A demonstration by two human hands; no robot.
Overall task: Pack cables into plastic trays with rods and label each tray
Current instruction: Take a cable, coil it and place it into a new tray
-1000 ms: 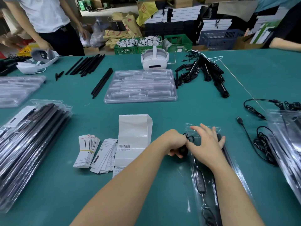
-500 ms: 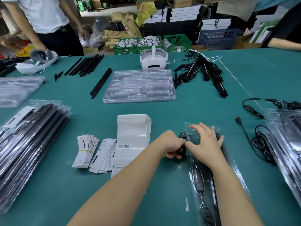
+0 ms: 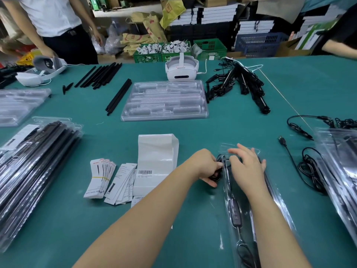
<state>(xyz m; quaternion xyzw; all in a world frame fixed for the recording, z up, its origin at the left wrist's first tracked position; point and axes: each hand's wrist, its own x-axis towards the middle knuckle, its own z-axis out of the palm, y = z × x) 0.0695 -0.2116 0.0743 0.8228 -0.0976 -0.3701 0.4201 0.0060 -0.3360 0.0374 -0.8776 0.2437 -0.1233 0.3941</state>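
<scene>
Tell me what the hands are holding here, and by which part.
The left hand grips the coiled end of the black cable beside the tray's top. The right hand holds nothing; its fingers press flat on the clear tray.

Left hand (image 3: 205,167) grips coiled cable (image 3: 217,176); right hand (image 3: 246,167) presses tray (image 3: 278,206)

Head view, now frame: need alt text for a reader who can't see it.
Over a green table, a person's left hand grips a coiled black cable at the end of a long clear plastic tray, while the right hand presses flat on the tray. White paper labels lie to the left.
</scene>
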